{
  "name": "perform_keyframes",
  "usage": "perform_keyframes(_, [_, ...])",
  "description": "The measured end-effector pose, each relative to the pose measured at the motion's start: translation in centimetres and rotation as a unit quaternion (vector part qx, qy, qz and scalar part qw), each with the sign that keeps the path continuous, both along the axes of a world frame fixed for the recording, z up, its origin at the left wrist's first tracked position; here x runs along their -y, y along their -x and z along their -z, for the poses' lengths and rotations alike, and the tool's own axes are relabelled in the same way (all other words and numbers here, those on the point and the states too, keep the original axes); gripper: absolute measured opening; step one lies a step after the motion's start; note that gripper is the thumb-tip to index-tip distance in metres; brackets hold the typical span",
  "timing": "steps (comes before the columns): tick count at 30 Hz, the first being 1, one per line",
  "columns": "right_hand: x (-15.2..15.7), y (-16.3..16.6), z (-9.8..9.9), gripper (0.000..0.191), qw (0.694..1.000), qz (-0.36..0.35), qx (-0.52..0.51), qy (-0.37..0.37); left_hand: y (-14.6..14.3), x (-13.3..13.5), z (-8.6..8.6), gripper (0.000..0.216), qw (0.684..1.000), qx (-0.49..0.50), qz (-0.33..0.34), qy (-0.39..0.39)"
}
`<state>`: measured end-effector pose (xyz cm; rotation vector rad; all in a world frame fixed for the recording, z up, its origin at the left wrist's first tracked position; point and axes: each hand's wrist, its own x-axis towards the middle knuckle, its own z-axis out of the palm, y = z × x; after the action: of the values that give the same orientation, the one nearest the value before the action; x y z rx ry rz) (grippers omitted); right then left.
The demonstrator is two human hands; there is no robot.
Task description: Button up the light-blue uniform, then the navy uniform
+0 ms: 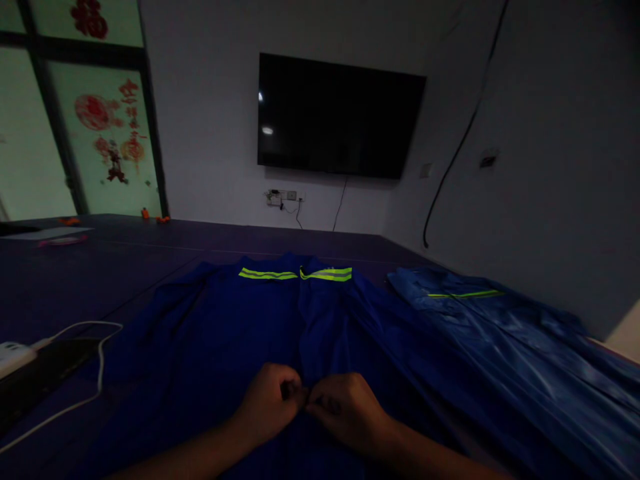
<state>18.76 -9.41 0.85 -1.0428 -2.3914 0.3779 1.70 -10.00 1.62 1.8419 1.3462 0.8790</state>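
A dark blue work jacket (240, 333) with yellow-green reflective strips across the chest lies spread out, its collar pointing away from me. My left hand (274, 400) and my right hand (347, 410) meet at the jacket's front opening, low on the middle. Both are closed in a pinch, fingertips almost touching, on the jacket's front edge. Whatever small part sits between the fingertips, such as a button or zip, is too dark to make out. Above the hands the front placket is wrinkled.
A lighter blue garment (500, 333) with a reflective strip lies at the right by the wall. On the left are a white power strip (17, 357) and its cable (101, 360). A television (340, 117) hangs on the far wall; a black cable (457, 150) dangles at right.
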Motion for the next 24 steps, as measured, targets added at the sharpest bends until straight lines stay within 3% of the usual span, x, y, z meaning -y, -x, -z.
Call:
perform_keyframes(11, [-0.05,-0.07,-0.11,0.008,0.999,0.027,0.001,0.028,-0.07,0.02,-0.1,0.018,0.997,0.057,0.031,0.034])
perform_keyframes(24, [-0.48,-0.04,0.04,0.018,0.996,0.072,0.01,0.048,-0.08,0.12,-0.27,0.021,0.999,0.027,0.032,0.031])
